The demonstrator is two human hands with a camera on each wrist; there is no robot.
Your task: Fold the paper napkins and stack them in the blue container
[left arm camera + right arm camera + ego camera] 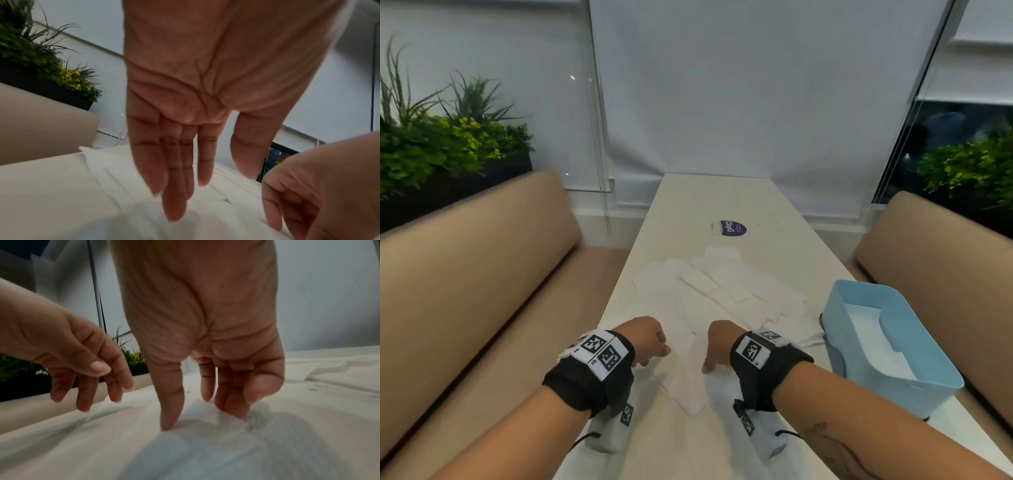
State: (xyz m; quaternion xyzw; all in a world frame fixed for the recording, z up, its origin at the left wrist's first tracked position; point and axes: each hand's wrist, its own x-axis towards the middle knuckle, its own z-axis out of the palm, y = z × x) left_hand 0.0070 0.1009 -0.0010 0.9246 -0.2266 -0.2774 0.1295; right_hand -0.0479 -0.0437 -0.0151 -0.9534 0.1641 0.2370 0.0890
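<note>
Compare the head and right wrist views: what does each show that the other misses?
Head only: the container on the right with white paper inside, a purple sticker, more napkins spread farther back. Right wrist only: the right hand, thumb tip touching the near napkin, a raised edge by its fingers. Both: the left hand and right hand open over that napkin.

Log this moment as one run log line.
stage: folding | left hand: open above napkin | right hand: touching napkin | blue container: stacked napkins inside
</note>
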